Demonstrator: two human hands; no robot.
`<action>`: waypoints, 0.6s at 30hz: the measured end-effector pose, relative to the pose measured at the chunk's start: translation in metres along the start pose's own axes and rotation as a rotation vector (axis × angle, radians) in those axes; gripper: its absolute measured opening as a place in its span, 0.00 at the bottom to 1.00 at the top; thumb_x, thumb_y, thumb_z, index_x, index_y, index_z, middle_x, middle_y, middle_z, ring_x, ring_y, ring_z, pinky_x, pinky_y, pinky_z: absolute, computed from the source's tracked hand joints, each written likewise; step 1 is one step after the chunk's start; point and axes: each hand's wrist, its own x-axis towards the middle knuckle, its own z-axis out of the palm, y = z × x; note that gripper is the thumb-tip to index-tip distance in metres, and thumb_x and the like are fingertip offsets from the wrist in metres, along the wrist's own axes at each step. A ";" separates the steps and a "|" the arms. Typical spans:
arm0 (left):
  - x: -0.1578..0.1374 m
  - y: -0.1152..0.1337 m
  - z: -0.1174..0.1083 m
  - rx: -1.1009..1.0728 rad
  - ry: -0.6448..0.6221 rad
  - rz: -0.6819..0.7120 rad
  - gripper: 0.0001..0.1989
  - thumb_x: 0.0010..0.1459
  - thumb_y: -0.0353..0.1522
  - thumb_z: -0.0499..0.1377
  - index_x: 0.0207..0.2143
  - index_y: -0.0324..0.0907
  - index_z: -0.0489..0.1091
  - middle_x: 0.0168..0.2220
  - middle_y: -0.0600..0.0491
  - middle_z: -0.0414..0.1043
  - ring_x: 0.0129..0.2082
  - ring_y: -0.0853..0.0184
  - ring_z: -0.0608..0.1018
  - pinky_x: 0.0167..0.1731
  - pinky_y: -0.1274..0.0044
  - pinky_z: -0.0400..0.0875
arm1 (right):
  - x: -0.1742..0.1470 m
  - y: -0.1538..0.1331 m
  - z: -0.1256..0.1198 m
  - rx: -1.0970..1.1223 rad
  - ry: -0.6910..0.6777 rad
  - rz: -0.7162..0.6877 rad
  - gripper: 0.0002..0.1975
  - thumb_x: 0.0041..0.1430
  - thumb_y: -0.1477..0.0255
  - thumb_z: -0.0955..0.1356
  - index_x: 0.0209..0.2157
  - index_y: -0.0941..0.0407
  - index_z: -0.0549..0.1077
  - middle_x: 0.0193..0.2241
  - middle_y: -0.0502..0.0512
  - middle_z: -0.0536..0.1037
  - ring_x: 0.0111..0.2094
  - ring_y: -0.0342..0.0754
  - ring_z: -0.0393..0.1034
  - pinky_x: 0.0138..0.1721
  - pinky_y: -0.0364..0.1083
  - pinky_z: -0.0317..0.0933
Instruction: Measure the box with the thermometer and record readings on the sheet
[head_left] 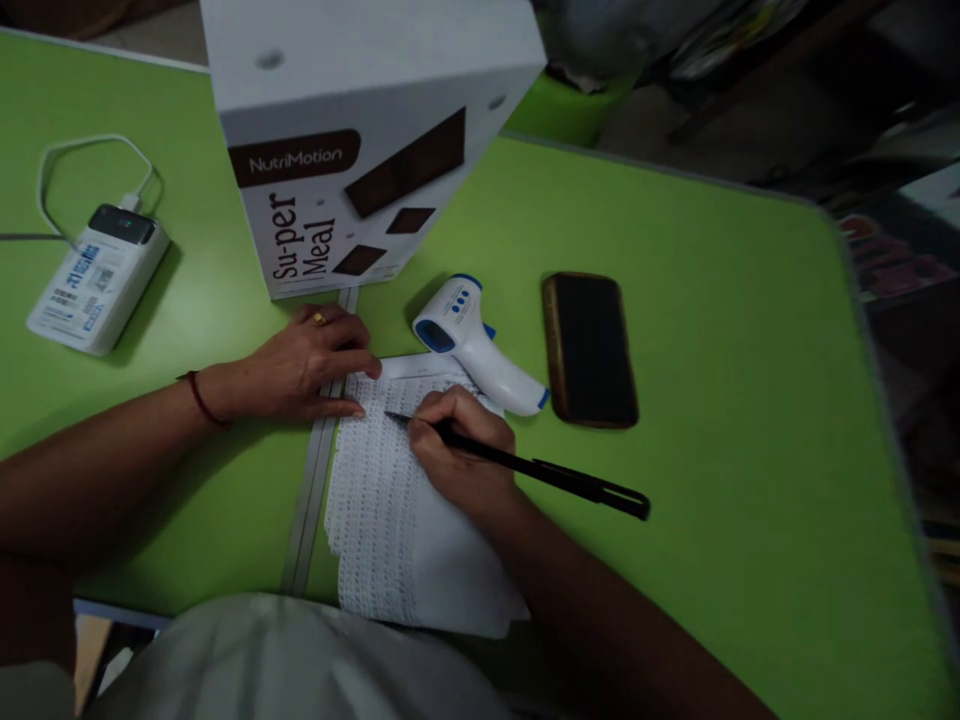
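Between the fingers and thumb of my right hand [471, 452] is a black pen [559, 474], its tip on or just over a sheet of paper [379, 525]. Rows of small handwritten marks cover the left part of that paper, while its lower right is blank. My left hand [309, 362], with a ring and a dark wristband, rests at the paper's upper left edge, thumb and fingers apart and nothing in them. Just beyond the paper lies a white and blue infrared thermometer [480, 345], its handle at the paper's top right.
A tall white NutriMotion box [300, 130] stands behind my hands on the green table [735, 420]. Right of the thermometer lies a dark phone [592, 350]. At the left, a white power bank [101, 278] has a white cable [82, 140] plugged in.
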 end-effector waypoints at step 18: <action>0.000 -0.001 0.001 -0.012 0.007 0.002 0.27 0.65 0.55 0.50 0.47 0.44 0.72 0.46 0.44 0.72 0.47 0.56 0.72 0.48 0.66 0.61 | 0.000 0.001 -0.001 -0.014 0.062 0.029 0.09 0.46 0.77 0.64 0.20 0.52 0.59 0.16 0.42 0.66 0.18 0.39 0.59 0.20 0.41 0.56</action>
